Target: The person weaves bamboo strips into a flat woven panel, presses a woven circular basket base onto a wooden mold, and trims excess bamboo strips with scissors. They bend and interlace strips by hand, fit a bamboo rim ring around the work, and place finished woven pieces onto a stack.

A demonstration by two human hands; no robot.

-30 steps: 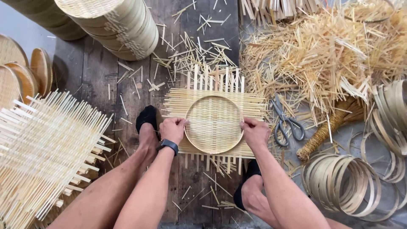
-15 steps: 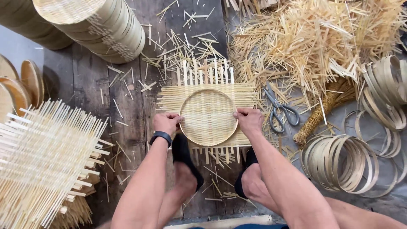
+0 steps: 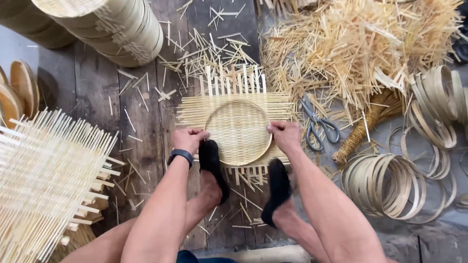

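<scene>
Head view shows both hands pressed onto a round bamboo hoop (image 3: 238,131) seated on a square woven bamboo mat (image 3: 192,113) lying flat on the plank floor (image 3: 97,97). The left hand (image 3: 187,140) is curled closed, gripping the hoop's left rim; the right hand (image 3: 284,136) is curled closed on the right rim. Two black-socked feet (image 3: 212,163) rest against the hoop's near edge. Judging by how things lie, the weave is finished and the hoop already sits centred in it, while the loose strip ends poking out beyond the hoop on every side are untrimmed. The mat has no real long axis; its longest free ends point away from the person and to either side. Scissors (image 3: 319,125) lie just right of the hoop, spare bamboo rings (image 3: 385,190) farther right.
</scene>
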